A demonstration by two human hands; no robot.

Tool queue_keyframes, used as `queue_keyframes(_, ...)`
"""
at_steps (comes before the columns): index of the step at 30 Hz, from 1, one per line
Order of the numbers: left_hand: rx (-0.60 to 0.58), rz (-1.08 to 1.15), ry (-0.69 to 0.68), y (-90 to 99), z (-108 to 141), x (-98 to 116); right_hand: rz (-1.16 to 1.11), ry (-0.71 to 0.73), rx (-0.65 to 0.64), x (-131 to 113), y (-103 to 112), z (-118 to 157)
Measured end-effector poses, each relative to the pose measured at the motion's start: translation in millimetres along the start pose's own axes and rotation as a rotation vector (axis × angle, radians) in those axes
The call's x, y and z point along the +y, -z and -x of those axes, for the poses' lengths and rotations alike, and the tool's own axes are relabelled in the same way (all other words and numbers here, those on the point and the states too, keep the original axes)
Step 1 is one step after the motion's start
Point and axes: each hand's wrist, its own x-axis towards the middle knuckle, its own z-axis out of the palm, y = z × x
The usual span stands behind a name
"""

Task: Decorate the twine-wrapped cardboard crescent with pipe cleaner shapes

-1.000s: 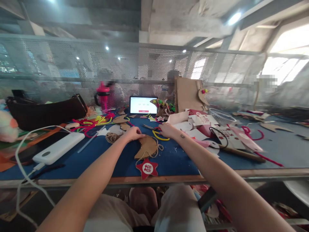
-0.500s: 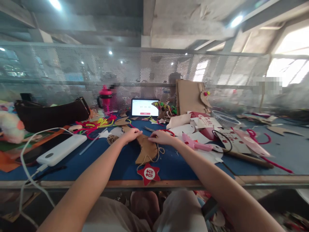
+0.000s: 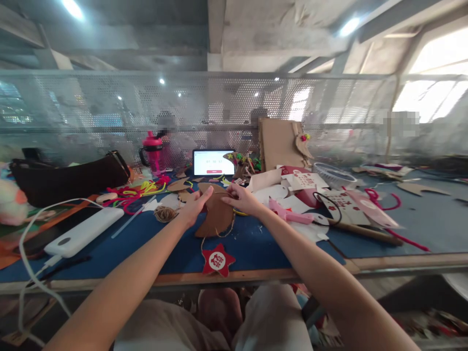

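Observation:
A brown cardboard crescent (image 3: 216, 212) is tilted up off the table in front of me. My left hand (image 3: 194, 208) grips its left edge, thumb on the near face. At the upper right edge, the closed fingers of my right hand (image 3: 241, 197) pinch a thin twine that runs over the cardboard. Whether they also press on the cardboard edge, I cannot tell. From the crescent's lower end, twine leads to a red star (image 3: 218, 260) with a white round label, lying close to the table's front edge. A ball of twine (image 3: 165, 213) sits left of my left hand.
On the right lie a pink glue gun (image 3: 290, 213), a wooden stick (image 3: 365, 232) and printed papers (image 3: 305, 180). A white power bank (image 3: 85, 231) with a cable is at the left. Behind stand a tablet (image 3: 214, 162), a pink bottle (image 3: 152, 151) and cardboard sheets (image 3: 278, 144).
The crescent has been lifted and tilted more upright, its plain face toward me. My left thumb now points up along its edge. My right fingers have drawn the twine up to the right edge.

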Motion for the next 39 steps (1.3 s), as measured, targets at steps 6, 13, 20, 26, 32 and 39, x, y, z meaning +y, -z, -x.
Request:
queue_keyframes(6, 0.063, -0.011, -0.141, -10.1, 2, -4, 0.111, 0.067, 0.038, -5, 1, 5)
queue_keyframes(13, 0.116, -0.12, -0.195, -11.3, 2, -4, 0.153, 0.094, 0.035, -6, 2, 8)
queue_keyframes(20, 0.199, -0.223, -0.237, -10.3, 1, -6, 0.098, 0.079, 0.027, -9, -1, 9)
queue_keyframes(26, -0.082, 0.082, -0.054, -5.9, 1, -7, 0.0, 0.067, 0.107, -9, 3, 6)
queue_keyframes(32, -0.215, -0.1, -0.014, -6.5, 7, -3, -0.204, -0.031, 0.198, -5, 11, 6)
queue_keyframes(39, -0.028, -0.109, -0.17, 5.0, -4, -3, -0.471, -0.218, 0.014, -4, 13, 8)
